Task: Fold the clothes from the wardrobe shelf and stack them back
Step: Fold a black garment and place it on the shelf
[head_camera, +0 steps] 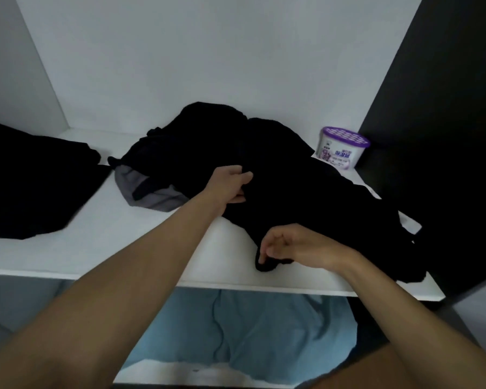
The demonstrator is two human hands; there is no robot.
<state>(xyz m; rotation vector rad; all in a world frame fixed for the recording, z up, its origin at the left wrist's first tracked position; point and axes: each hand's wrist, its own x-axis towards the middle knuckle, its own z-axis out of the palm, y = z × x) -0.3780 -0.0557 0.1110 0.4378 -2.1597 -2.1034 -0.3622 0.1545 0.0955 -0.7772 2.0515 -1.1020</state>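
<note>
A black garment [314, 197] lies crumpled across the right half of the white wardrobe shelf [101, 234]. My left hand [230, 186] grips a fold at its middle left edge. My right hand [289, 248] pinches its near corner close to the shelf's front edge. Behind it sits a heap of dark clothes [197, 141] with a grey piece [149, 192] poking out below. Another black garment [31, 183] lies flat at the shelf's left end.
A white tub with a purple lid [341, 148] stands at the back right of the shelf. A dark wardrobe panel [446, 136] bounds the right side. Light blue fabric [244, 332] lies on the level below.
</note>
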